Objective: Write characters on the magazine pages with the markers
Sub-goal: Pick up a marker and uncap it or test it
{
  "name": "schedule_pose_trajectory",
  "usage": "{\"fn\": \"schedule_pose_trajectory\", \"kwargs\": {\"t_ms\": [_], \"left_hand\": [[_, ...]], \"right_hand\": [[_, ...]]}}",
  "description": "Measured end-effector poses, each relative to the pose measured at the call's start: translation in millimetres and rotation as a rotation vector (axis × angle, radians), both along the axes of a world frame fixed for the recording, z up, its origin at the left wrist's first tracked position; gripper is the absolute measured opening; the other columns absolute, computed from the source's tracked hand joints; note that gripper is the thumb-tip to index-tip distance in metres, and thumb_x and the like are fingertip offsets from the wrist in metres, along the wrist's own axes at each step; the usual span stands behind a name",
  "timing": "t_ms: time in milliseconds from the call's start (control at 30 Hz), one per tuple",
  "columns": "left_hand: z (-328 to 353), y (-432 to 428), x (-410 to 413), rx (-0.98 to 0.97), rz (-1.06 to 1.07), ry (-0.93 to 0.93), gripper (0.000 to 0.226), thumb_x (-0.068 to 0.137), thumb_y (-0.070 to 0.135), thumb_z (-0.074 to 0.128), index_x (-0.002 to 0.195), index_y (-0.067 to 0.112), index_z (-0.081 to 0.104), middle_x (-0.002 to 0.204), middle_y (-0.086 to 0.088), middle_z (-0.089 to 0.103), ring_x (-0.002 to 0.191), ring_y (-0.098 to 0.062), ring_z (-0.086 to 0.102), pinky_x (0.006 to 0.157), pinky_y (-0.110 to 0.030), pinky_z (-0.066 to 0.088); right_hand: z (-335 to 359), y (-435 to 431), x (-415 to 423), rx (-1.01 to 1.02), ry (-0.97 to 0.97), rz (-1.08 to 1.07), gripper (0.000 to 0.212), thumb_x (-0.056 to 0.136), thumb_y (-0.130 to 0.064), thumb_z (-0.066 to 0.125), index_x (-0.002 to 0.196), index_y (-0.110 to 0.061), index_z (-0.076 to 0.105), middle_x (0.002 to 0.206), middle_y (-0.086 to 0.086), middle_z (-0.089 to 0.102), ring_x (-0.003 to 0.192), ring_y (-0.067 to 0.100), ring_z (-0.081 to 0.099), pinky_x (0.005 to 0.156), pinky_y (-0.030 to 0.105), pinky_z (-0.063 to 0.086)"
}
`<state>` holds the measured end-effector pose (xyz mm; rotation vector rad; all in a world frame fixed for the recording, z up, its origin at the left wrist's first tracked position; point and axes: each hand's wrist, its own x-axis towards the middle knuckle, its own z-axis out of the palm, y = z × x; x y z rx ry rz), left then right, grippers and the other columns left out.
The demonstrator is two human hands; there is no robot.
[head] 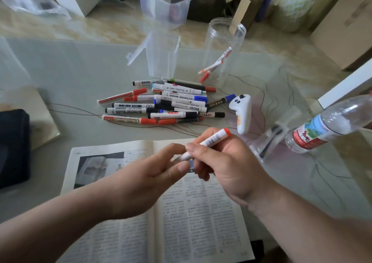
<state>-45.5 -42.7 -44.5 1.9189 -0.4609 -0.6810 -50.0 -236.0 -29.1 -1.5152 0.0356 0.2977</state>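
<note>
While your right hand point(227, 162) grips red-ended marker point(213, 139) over open magazine point(201, 212), your left hand point(145, 176) pinches its lower end; spare markers point(161, 103) piled beyond on table point(60, 71).

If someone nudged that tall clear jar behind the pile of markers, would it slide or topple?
Probably topple: the clear jar is tall and narrow, and it looks like thin plastic, so it is likely light. The few red-capped markers that seem to lean inside add little weight and might rattle or spill from its open top.

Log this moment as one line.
right hand: grips marker | left hand: pinches marker's lower end | magazine: open beneath hands | marker: off the page
</note>
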Motion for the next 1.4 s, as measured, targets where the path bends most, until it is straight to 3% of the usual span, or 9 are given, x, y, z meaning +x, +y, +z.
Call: {"fn": "schedule_pose_trajectory", "kwargs": {"t_ms": [100,200,333,533,733,1033,1200,1300,1400], "left_hand": [[-9.8,12.2,3.9,0.022,0.041,0.097,0.05,0.084,0.08,0.034,0.126,0.055,0.046,0.08,0.013,0.059,0.067,-0.003,0.051,0.07,-0.026,0.043],[-12.7,16.2,7.4,0.075,0.187,0.145,0.036,0.087,0.052,0.043,0.123,0.047,0.048,0.079,0.009,0.062,0.064,-0.004,0.05,0.071,-0.029,0.043],[-15.5,15.7,8.7,0.302,0.209,0.07,0.042,0.095,0.006,0.042,0.121,0.039,0.043,0.088,0.017,0.066,0.078,-0.003,0.061,0.07,-0.021,0.048],[-20.8,24.9,9.9,0.454,0.157,0.049,0.047,0.091,-0.001,0.037,0.12,0.035,0.042,0.093,0.014,0.064,0.082,-0.008,0.063,0.083,-0.032,0.055],[-23.9,34.1,12.5,0.536,0.155,-0.11,0.04,0.097,0.009,0.043,0.119,0.041,0.037,0.091,0.02,0.066,0.077,0.0,0.064,0.074,-0.022,0.053],[-24.2,26.4,5.9,0.379,0.109,-0.004,0.026,0.083,0.027,0.08,0.095,0.036,0.059,0.087,0.029,0.073,0.074,0.009,0.067,0.077,-0.024,0.058],[-23.4,26.5,5.5,0.397,0.041,-0.018,0.016,0.082,0.034,0.08,0.083,0.033,0.065,0.084,0.033,0.069,0.068,0.005,0.067,0.068,-0.017,0.055],[-23.9,26.7,4.2,0.428,-0.01,-0.093,0.012,0.084,0.039,0.077,0.082,0.039,0.065,0.08,0.049,0.057,0.073,0.019,0.058,0.063,-0.003,0.04],[-26.7,26.7,1.9,0.41,-0.056,-0.128,0.012,0.088,0.039,0.073,0.084,0.045,0.064,0.08,0.04,0.061,0.079,0.018,0.057,0.067,-0.001,0.039]], "right_hand": [[-2.5,-17.7,13.3,-0.003,0.056,-0.109,0.016,0.081,-0.022,0.071,0.065,-0.021,0.068,0.058,0.008,0.062,0.059,0.018,0.059,0.073,0.036,0.053],[-7.0,-34.6,22.5,-0.105,0.096,-0.249,0.023,0.087,-0.015,0.073,0.065,-0.018,0.067,0.056,0.007,0.061,0.071,0.02,0.062,0.101,0.053,0.047],[-19.4,-39.9,23.8,-0.212,0.159,-0.328,0.023,0.091,-0.011,0.07,0.069,-0.011,0.063,0.059,0.01,0.061,0.074,0.018,0.062,0.081,0.034,0.039],[-19.5,-34.1,22.9,-0.152,0.248,-0.288,0.024,0.092,-0.007,0.067,0.07,-0.01,0.061,0.056,0.01,0.058,0.063,0.018,0.06,0.081,0.036,0.042],[-25.4,-22.5,22.2,-0.143,0.294,-0.209,0.021,0.09,-0.012,0.07,0.072,-0.017,0.062,0.058,0.008,0.06,0.065,0.015,0.062,0.088,0.046,0.046],[-38.0,-24.6,37.2,-0.273,-0.137,-0.243,0.019,0.082,-0.021,0.059,0.066,-0.011,0.057,0.056,0.004,0.056,0.058,0.02,0.056,0.059,0.031,0.046],[-46.1,-21.6,40.8,-0.275,-0.085,-0.118,0.011,0.081,-0.023,0.067,0.082,-0.013,0.073,0.077,0.016,0.074,0.078,0.041,0.071,0.079,0.053,0.059],[-56.9,-22.2,43.1,-0.496,-0.072,-0.078,0.014,0.071,-0.027,0.072,0.077,-0.016,0.066,0.073,0.016,0.071,0.077,0.042,0.066,0.074,0.059,0.056],[-62.1,-24.0,46.3,-0.523,-0.038,-0.102,0.017,0.066,-0.031,0.071,0.076,-0.018,0.066,0.073,0.016,0.071,0.077,0.04,0.068,0.074,0.06,0.056]]}}
